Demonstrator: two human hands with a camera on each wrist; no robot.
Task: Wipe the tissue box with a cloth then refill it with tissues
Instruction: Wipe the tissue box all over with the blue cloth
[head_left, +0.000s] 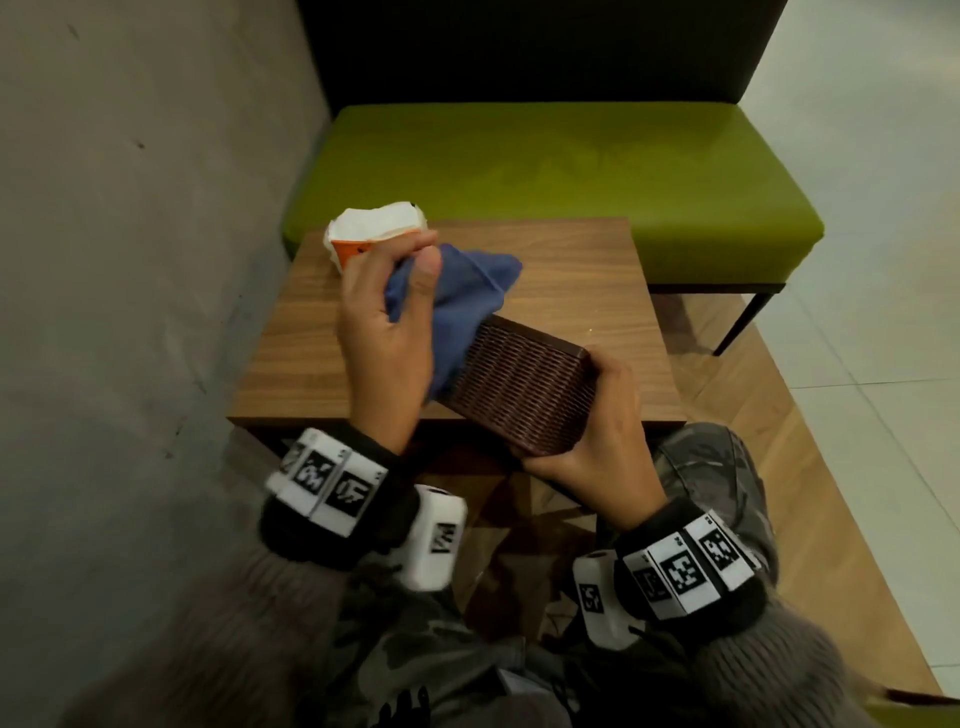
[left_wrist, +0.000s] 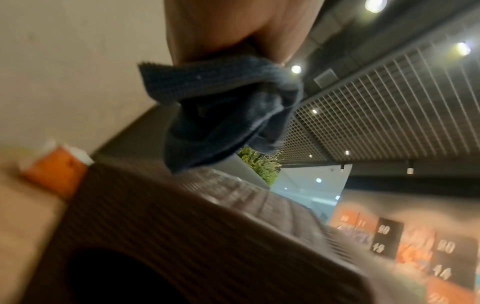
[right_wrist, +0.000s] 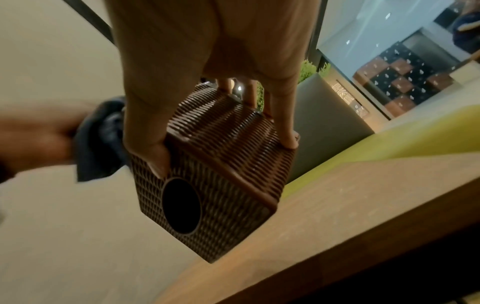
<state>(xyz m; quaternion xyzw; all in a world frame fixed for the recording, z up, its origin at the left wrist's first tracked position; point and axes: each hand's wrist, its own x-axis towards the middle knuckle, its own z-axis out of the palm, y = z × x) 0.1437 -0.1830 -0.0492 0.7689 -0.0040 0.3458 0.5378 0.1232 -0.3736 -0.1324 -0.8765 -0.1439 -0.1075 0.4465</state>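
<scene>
A dark brown woven tissue box (head_left: 524, 384) is held tilted above the near edge of the wooden table (head_left: 571, 270). My right hand (head_left: 597, 431) grips its near end, thumb on one side and fingers on the other. The right wrist view shows the box (right_wrist: 221, 164) with its round dark opening (right_wrist: 182, 205) facing the camera. My left hand (head_left: 384, 322) holds a bunched blue cloth (head_left: 462, 301) against the box's left side. The left wrist view shows the cloth (left_wrist: 223, 115) hanging from my fingers over the blurred box (left_wrist: 155, 236). A pack of white tissues in an orange wrapper (head_left: 374, 234) lies on the table's far left corner.
A green padded bench (head_left: 571, 176) with a dark backrest stands beyond the table. A grey concrete wall (head_left: 130, 234) runs along the left. My knees in camouflage trousers (head_left: 706, 467) are under the table's near edge. Pale floor tiles (head_left: 872, 260) lie to the right.
</scene>
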